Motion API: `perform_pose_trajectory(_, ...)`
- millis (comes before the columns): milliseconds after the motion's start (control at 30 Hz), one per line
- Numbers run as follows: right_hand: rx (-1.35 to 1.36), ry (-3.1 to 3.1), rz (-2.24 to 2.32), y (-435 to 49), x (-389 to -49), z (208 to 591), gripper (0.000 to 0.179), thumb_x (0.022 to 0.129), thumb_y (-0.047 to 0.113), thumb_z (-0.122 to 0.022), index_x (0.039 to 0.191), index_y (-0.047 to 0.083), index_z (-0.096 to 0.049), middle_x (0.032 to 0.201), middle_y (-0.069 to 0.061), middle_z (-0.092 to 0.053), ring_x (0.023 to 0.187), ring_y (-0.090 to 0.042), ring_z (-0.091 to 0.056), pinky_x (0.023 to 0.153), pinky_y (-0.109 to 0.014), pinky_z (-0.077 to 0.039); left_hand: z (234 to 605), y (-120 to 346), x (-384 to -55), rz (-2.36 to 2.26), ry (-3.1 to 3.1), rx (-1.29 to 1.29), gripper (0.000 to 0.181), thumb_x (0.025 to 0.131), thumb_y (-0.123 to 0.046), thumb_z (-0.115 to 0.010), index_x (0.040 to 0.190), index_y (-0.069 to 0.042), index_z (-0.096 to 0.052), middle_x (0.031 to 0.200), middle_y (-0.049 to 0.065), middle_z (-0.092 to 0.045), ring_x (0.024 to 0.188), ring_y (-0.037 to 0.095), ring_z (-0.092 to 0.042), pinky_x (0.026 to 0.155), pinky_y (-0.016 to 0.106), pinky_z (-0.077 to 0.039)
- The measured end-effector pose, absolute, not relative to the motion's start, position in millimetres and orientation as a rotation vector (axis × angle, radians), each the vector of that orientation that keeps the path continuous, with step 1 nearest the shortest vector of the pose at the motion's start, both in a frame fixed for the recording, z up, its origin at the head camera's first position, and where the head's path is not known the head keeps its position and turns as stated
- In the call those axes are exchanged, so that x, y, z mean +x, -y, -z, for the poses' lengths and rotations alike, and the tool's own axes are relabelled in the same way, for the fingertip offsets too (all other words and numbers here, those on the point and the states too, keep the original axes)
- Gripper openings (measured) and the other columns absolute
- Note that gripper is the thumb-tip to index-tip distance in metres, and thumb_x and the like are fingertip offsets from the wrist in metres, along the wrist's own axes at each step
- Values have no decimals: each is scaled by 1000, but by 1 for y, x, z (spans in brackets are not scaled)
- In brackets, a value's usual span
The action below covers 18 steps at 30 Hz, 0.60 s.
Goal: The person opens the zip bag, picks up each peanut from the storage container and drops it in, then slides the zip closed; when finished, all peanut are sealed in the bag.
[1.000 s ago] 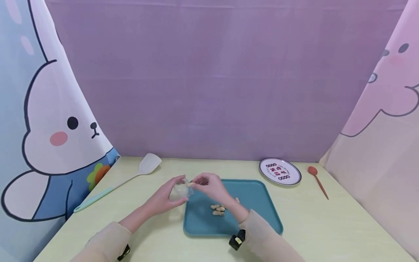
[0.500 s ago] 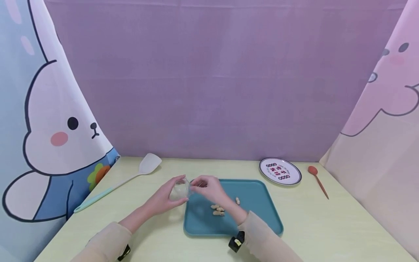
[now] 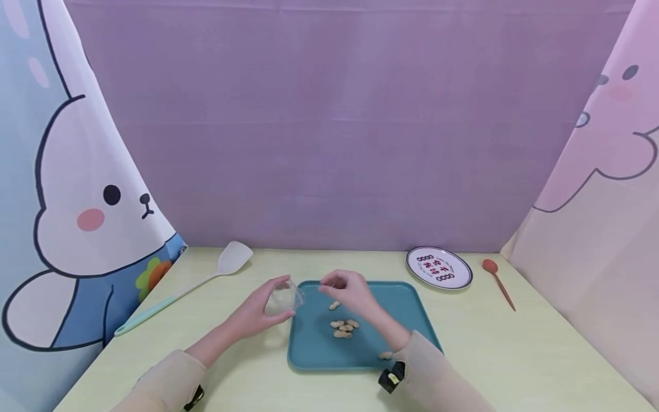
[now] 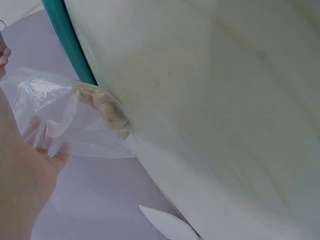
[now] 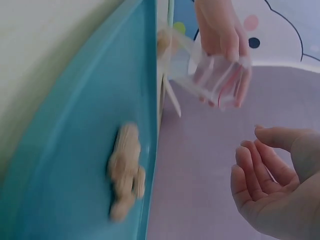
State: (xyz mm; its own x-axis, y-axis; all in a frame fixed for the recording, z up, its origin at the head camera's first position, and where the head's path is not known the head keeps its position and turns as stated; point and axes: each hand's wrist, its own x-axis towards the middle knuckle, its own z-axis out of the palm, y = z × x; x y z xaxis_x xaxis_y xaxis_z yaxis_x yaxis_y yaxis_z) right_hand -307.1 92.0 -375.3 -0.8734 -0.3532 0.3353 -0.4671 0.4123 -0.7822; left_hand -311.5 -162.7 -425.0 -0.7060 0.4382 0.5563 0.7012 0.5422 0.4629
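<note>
My left hand holds a clear plastic zip bag beside the tray's left edge, thumb and fingers around it, mouth toward the right. Several peanuts lie in the bottom of the bag in the left wrist view. My right hand hovers over the far part of the teal tray. In the right wrist view its fingers are loosely bent, apart from the thumb, with nothing between them. Several unshelled peanuts sit mid-tray; one peanut lies farther back and another peanut near the right sleeve.
A long white spatula with a mint handle lies at the left. At the back right are an oval white plate with printed characters and a red spoon. A purple cloth hangs behind the pale table.
My right hand has moved away from the bag's mouth, rightward over the tray, and uncovers a peanut at the back. The left hand keeps the bag in nearly the same place.
</note>
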Motion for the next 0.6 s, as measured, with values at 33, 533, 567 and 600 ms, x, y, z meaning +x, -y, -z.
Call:
perform_pose_trajectory(33,736,2533,-1457,-97,-307,376,15,87,23,-67,98,13,-70,89,-5,-69,77,-24,-63,62,-23,-50,425,162,-311,966,2405,-935,72,78,-28,-76,137,-4,-41,122,6,-62,116,24,-57,98,46,-44)
perform_pose_trajectory(533,551,2605,-1292,-167,-304,404,18,84,18,-70,94,3,-69,83,-6,-69,68,-10,-59,57,-21,-48,423,160,-310,978,2415,-940,72,78,-27,-77,136,-2,-42,121,6,-61,116,24,-56,97,46,-44)
perform_pose_trajectory(567,543,2610,-1277,-170,-305,406,18,84,17,-70,93,2,-68,83,-6,-69,69,-10,-59,58,-20,-48,423,159,-309,981,2421,-937,72,78,-27,-77,136,-2,-42,121,6,-61,116,24,-56,97,46,-44)
perform_pose_trajectory(600,534,2616,-1266,-173,-305,408,18,83,16,-70,93,2,-68,83,-6,-69,69,-10,-59,58,-20,-48,422,159,-309,981,2425,-934,72,78,-27,-77,136,-2,-42,121,6,-61,116,24,-56,97,46,-44)
